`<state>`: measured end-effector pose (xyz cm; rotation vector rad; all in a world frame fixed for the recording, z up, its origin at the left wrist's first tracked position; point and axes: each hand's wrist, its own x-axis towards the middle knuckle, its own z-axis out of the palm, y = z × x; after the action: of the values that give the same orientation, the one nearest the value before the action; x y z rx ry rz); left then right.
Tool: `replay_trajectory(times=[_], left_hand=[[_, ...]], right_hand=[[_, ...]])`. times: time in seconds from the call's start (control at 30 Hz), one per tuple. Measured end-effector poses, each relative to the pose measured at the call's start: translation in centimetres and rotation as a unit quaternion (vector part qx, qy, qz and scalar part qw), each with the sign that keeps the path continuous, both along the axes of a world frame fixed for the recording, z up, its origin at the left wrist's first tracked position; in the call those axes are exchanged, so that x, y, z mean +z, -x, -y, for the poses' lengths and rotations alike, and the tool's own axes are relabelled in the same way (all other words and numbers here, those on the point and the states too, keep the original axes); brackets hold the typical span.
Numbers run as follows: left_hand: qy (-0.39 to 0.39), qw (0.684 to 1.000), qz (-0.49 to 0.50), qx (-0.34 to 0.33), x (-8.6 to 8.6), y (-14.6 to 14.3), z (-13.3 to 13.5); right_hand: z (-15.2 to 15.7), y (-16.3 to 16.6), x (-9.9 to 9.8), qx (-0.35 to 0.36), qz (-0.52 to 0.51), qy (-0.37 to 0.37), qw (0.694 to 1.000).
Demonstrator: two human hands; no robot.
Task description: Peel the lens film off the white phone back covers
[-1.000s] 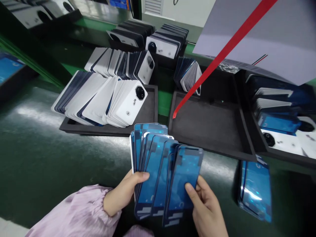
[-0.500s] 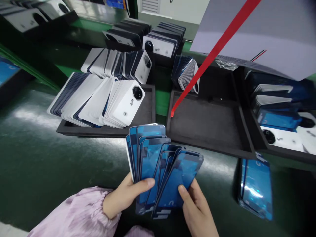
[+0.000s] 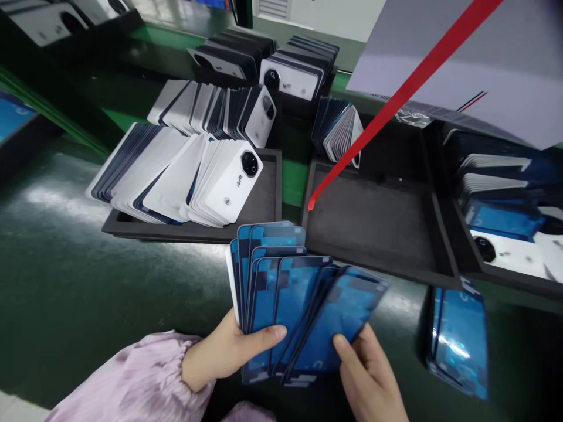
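Observation:
A fanned stack of blue-filmed phone back covers is held over the dark green work surface in front of me. My left hand, in a pink sleeve, grips the stack's left lower edge with the thumb across the front. My right hand pinches the lower right covers, which lean out to the right. Both hands are closed on the stack.
A black tray holds rows of white back covers. A bare black tray lies to its right under a red strap. Another blue-filmed pile lies at the right. More trays of covers stand behind and at far right.
The covers have fanned out wider to the right. My right hand has slid right and lower along the stack; my left thumb has moved further across the front.

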<state>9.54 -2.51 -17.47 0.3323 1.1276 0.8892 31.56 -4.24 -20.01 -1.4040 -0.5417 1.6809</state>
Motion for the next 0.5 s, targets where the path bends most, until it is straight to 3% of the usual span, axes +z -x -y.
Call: replay_trajectory(times=[0.1,0.2,0.33,0.5], left_hand=[[0.025,1.000,0.017,0.003,-0.8,0.3,0.3],[0.051,0.999,0.014,0.004,-1.4,0.6,0.4],[0.035,0.999,-0.008,-0.017,-0.9,0.8,0.2],[-0.009,0.998,-0.040,-0.057,-0.2,0.8,0.0]], right_hand=[[-0.2,0.2,-0.2,0.063,-0.017,0.010,0.998],[-1.0,-0.9,0.1,-0.012,0.019,-0.022,1.000],[-1.0,-3.6,0.4,-0.101,0.059,-0.065,0.991],[0.4,-3.6,-0.2,-0.022,0.026,-0.043,0.998]])
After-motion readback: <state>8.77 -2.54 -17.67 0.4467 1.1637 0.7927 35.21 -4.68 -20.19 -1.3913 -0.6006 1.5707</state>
